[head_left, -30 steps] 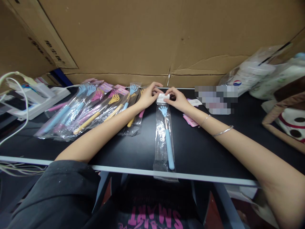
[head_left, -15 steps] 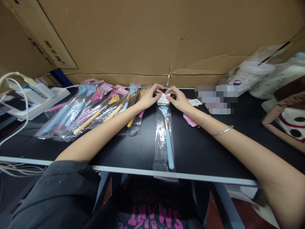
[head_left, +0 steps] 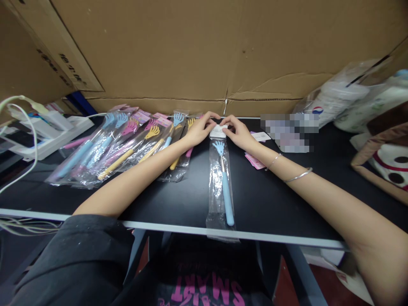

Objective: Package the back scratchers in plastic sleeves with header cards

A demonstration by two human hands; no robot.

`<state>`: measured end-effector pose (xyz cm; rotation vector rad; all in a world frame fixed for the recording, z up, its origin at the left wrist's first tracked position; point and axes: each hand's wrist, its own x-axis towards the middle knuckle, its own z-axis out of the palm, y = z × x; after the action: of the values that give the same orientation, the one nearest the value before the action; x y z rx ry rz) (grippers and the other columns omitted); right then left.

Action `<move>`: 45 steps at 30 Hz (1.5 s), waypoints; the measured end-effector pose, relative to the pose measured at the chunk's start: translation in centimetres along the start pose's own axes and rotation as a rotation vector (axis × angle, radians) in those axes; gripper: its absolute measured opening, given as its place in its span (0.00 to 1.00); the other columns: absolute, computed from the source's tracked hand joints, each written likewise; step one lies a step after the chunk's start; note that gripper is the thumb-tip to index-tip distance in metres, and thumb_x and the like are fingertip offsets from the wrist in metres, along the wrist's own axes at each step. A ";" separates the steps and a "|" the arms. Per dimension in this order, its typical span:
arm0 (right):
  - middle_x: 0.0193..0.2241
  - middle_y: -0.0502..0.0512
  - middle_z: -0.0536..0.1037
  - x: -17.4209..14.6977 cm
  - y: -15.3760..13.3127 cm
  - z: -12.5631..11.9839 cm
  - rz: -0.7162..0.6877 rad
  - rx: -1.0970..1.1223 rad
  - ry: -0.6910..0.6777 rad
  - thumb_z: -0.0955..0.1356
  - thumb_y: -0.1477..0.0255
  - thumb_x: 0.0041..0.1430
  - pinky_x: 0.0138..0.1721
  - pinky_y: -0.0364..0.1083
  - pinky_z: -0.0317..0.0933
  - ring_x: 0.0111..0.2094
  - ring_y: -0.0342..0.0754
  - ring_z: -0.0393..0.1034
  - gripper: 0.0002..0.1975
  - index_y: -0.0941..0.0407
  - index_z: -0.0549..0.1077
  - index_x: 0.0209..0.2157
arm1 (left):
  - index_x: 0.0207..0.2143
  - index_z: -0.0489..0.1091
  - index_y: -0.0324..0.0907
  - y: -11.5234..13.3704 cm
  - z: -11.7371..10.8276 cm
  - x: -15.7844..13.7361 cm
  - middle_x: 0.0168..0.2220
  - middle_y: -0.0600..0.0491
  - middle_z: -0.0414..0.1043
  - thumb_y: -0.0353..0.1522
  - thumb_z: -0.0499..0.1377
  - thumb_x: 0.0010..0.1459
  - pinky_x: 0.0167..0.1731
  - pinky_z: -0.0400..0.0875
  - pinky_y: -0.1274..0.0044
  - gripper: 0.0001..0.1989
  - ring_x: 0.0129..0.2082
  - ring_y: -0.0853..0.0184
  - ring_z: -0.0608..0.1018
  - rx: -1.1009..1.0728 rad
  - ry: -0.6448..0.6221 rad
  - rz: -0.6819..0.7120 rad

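Both hands were at the far end of a clear bag (head_left: 216, 187), on the white card (head_left: 217, 132) there. Left hand (head_left: 201, 131) at the card's left, right hand (head_left: 237, 131) at its right. Fingers bent on both, thumbs close to the index fingers, narrow gaps. Thumb tips at the card's upper part; couldn't tell if they pinched it or only pressed. Also couldn't tell if the card sat inside the bag or over its mouth.

Blue scratcher (head_left: 227, 195) lay in the bag, flat on the black table (head_left: 270, 199), claw pointing away, handle toward the person. Bag's near end lapped over the light edge strip (head_left: 178, 230).

Left side: overlapping row of bagged scratchers (head_left: 123, 146) in blue, pink and yellow, pink cards at their far ends. Further left, white power strip (head_left: 81, 127) with cables.

Right side: small pink stack (head_left: 254, 160) just beside the right wrist, white slip (head_left: 261, 136) behind it, then a pixelated patch. Lidded cup (head_left: 341, 100) in clear plastic beyond. Two bangles on the right forearm. Cardboard (head_left: 191, 51) walled the back.
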<state>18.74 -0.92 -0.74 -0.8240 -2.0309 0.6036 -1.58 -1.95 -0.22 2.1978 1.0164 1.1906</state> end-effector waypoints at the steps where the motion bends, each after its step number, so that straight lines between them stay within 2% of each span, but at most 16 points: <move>1: 0.34 0.52 0.74 0.0 0.0 0.0 -0.003 -0.005 -0.002 0.67 0.72 0.55 0.43 0.51 0.62 0.38 0.50 0.69 0.09 0.52 0.67 0.39 | 0.50 0.67 0.41 0.0 0.0 0.0 0.37 0.52 0.78 0.30 0.53 0.64 0.48 0.70 0.71 0.12 0.39 0.65 0.79 -0.012 0.007 0.000; 9: 0.33 0.51 0.75 0.0 0.0 0.0 0.008 -0.020 0.010 0.68 0.71 0.54 0.43 0.51 0.62 0.37 0.50 0.69 0.11 0.52 0.67 0.41 | 0.48 0.67 0.41 0.1 0.2 -0.1 0.38 0.52 0.78 0.26 0.53 0.62 0.48 0.70 0.72 0.13 0.40 0.66 0.80 -0.041 0.053 0.006; 19: 0.27 0.49 0.72 -0.1 -0.4 0.1 0.062 0.017 0.008 0.65 0.62 0.62 0.42 0.50 0.61 0.33 0.49 0.67 0.09 0.52 0.68 0.39 | 0.47 0.67 0.41 0.2 0.2 -0.1 0.35 0.54 0.78 0.26 0.54 0.60 0.45 0.70 0.74 0.13 0.37 0.69 0.79 -0.021 0.062 0.017; 25: 0.25 0.47 0.70 -0.1 -0.2 0.1 0.051 0.019 -0.012 0.66 0.64 0.59 0.42 0.50 0.60 0.31 0.48 0.65 0.08 0.52 0.67 0.38 | 0.48 0.67 0.41 0.3 0.1 -0.2 0.41 0.51 0.79 0.27 0.54 0.59 0.48 0.70 0.73 0.14 0.41 0.67 0.79 -0.001 0.036 0.019; 31: 0.26 0.47 0.70 -0.1 -0.1 0.0 0.038 0.002 -0.017 0.67 0.65 0.58 0.42 0.50 0.60 0.32 0.49 0.65 0.08 0.52 0.66 0.38 | 0.50 0.67 0.42 -0.1 0.0 -0.2 0.42 0.51 0.79 0.27 0.56 0.58 0.48 0.71 0.72 0.17 0.43 0.66 0.79 0.032 -0.009 0.018; 45: 0.24 0.46 0.68 -0.2 -0.6 -0.2 0.021 -0.053 -0.020 0.67 0.69 0.57 0.41 0.49 0.59 0.29 0.48 0.62 0.09 0.51 0.66 0.40 | 0.52 0.65 0.41 -0.4 0.1 0.0 0.48 0.49 0.77 0.26 0.56 0.56 0.44 0.70 0.74 0.20 0.42 0.66 0.78 0.072 -0.027 0.008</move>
<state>18.79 -1.51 -0.33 -0.8749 -2.0660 0.5740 -1.65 -1.70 -0.57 2.2684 1.0558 1.1412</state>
